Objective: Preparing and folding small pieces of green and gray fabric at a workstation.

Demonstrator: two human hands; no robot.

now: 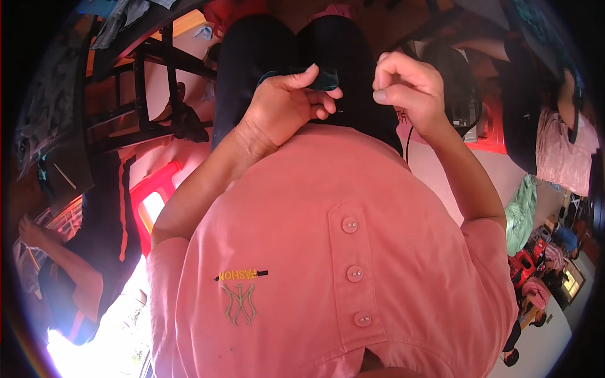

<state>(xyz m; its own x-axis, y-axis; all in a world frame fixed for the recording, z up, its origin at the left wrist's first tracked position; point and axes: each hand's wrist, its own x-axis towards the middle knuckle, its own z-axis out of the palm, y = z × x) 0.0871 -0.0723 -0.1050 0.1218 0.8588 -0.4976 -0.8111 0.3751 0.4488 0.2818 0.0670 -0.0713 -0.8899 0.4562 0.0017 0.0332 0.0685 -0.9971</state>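
Note:
My left hand (pixel 287 101) is over my lap, palm turned inward, its fingers curled and the thumb stretched along the top. It holds a small dark teal piece of shiny cloth (pixel 325 80), which shows above the fingers and partly behind the hand. To its right, apart from the cloth, my right hand (pixel 413 88) is raised with thumb and forefinger pinched together. Whatever lies in that pinch, perhaps something very thin, is too small to make out. Under both hands are my dark trousers (pixel 255 57).
A dark frame of bars (pixel 142 88) stands at the left, near a red plastic stool (pixel 157 186). One person's arm (pixel 63 252) shows at far left, and another person in a pale pink garment (pixel 564 151) is at far right. Green cloth (pixel 522 214) hangs at the right.

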